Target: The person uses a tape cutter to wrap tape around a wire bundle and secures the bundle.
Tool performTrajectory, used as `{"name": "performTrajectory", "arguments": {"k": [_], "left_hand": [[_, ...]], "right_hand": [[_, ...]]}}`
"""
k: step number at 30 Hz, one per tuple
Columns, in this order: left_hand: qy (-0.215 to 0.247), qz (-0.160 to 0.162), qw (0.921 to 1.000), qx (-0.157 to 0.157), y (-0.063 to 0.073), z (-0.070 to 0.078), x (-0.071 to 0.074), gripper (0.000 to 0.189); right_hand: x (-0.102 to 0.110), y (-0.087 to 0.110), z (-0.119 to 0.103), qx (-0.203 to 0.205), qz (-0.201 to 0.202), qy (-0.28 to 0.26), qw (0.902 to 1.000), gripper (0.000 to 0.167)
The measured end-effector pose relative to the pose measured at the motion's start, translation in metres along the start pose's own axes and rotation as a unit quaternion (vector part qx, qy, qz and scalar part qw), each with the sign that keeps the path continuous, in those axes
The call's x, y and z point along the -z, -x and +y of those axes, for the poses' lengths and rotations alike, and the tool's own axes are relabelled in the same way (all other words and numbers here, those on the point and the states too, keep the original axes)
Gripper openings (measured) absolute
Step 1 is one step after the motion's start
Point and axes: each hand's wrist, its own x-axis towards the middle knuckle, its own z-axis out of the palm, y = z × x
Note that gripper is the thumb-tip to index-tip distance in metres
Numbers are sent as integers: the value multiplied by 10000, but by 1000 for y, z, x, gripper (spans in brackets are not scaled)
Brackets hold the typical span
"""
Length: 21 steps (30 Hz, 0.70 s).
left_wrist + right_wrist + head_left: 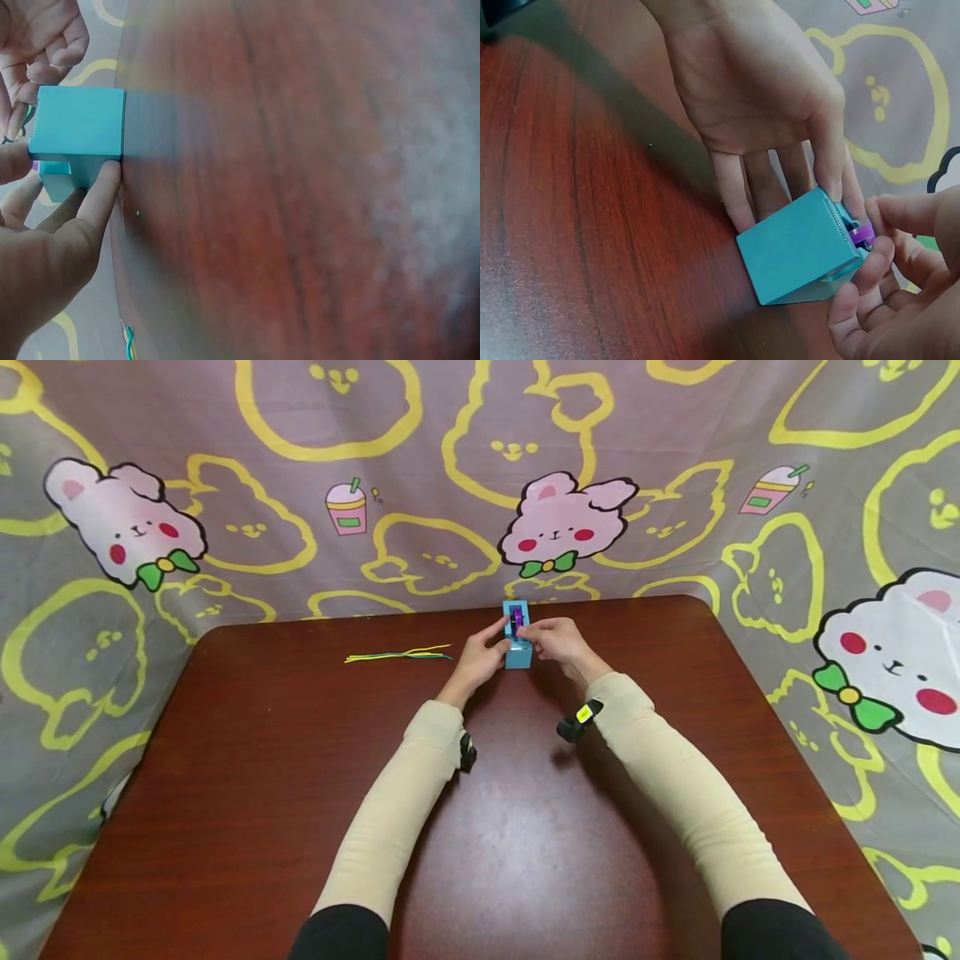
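Note:
A small light-blue block [518, 656] stands upright near the table's far edge, with a purple part [862, 235] set in its open face. My left hand [480, 660] grips its sides between thumb and fingers; the left wrist view shows these fingers along the block [79, 120]. The right hand [558, 642] reaches in from the other side, thumb and finger pinched close to the purple part. Beside those fingertips in the left wrist view shows a thin green wire [29, 115]. The pinching fingers [881, 247] mostly hide what they hold.
Several thin yellow and blue-green wires [397, 654] lie on the brown table [262, 760], left of the left hand. A patterned cloth [442, 468] hangs directly behind the table's far edge and along both sides.

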Motion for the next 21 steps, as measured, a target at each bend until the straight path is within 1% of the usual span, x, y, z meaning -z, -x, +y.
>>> {"name": "performTrajectory", "arguments": {"k": [6, 21], "left_hand": [[33, 10, 10000, -7, 0, -2, -1, 48], [-469, 70, 9988, -93, 0, -2, 0, 48]], "right_hand": [[-2, 1, 6, -47, 9, -29, 10000, 30], [-6, 4, 12, -102, 152, 45, 9998, 31]]}}
